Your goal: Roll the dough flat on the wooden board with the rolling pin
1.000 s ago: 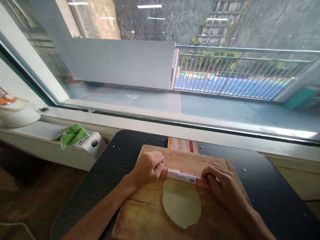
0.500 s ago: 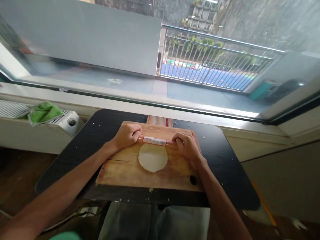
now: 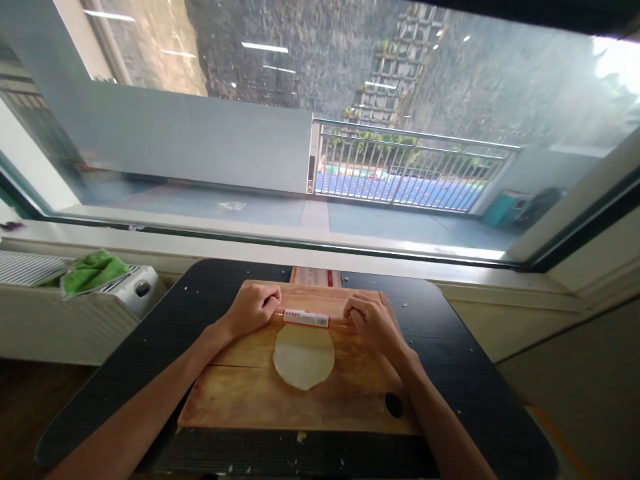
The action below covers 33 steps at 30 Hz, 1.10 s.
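A rolling pin (image 3: 306, 319) with a red-and-white label lies across the far part of a wooden cutting board (image 3: 235, 400). Its left end is in my left hand (image 3: 255, 308), whose fingers are curled closed. My right hand (image 3: 371, 321) is closed around the other end. Just on the near side of the pin, a thin round sheet of dough (image 3: 304, 359) lies flat on the board, its far edge at or under the pin. Both hands rest low over the board's far half and hide the pin's ends.
The board sits on a black table (image 3: 450, 347) with small crumbs on it. Behind the board lies a flat printed item (image 3: 316, 277). A radiator (image 3: 60, 320) with a green cloth (image 3: 95, 272) stands at left, and a large window (image 3: 250, 147) fills the far side.
My head view has tilted up, so everything sits lower in the picture and more of the window shows. Both hands keep their hold on the pin, which stays near the dough's far edge.
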Each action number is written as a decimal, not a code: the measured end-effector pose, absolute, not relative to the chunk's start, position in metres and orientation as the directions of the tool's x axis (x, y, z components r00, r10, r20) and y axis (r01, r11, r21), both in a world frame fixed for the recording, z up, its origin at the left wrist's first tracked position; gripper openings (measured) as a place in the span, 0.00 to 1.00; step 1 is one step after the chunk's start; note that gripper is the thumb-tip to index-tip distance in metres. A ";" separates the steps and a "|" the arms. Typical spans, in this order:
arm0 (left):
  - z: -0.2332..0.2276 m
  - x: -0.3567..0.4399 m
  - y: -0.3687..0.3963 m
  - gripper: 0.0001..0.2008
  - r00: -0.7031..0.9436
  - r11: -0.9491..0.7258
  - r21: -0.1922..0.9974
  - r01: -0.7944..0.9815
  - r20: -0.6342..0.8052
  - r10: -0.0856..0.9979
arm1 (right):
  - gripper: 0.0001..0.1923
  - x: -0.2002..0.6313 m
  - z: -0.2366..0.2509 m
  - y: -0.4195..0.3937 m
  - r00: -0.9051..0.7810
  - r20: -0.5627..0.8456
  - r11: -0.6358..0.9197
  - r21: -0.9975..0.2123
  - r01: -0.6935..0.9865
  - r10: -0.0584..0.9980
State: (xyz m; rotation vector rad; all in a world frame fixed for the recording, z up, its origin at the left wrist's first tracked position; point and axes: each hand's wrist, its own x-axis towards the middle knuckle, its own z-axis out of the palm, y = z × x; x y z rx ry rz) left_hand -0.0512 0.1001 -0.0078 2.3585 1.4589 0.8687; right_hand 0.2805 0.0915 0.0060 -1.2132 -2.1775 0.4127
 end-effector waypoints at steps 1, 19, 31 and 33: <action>-0.008 -0.051 0.100 0.13 0.322 -0.471 0.487 0.736 0.361 0.875 | 0.15 0.281 0.006 0.091 -0.403 0.359 0.539 -0.529 0.655 0.842; 0.013 -0.055 0.088 0.13 0.500 -0.546 0.514 0.662 0.240 0.832 | 0.13 0.286 0.010 0.088 -0.525 0.354 0.626 -0.551 0.552 0.774; 0.023 -0.049 0.077 0.14 0.516 -0.488 0.370 0.791 0.026 0.856 | 0.12 0.286 0.020 0.081 -0.640 0.277 0.665 -0.547 0.508 0.717; 0.024 -0.050 0.075 0.14 0.507 -0.479 0.352 0.804 0.017 0.862 | 0.11 0.285 0.025 0.077 -0.656 0.268 0.667 -0.562 0.488 0.706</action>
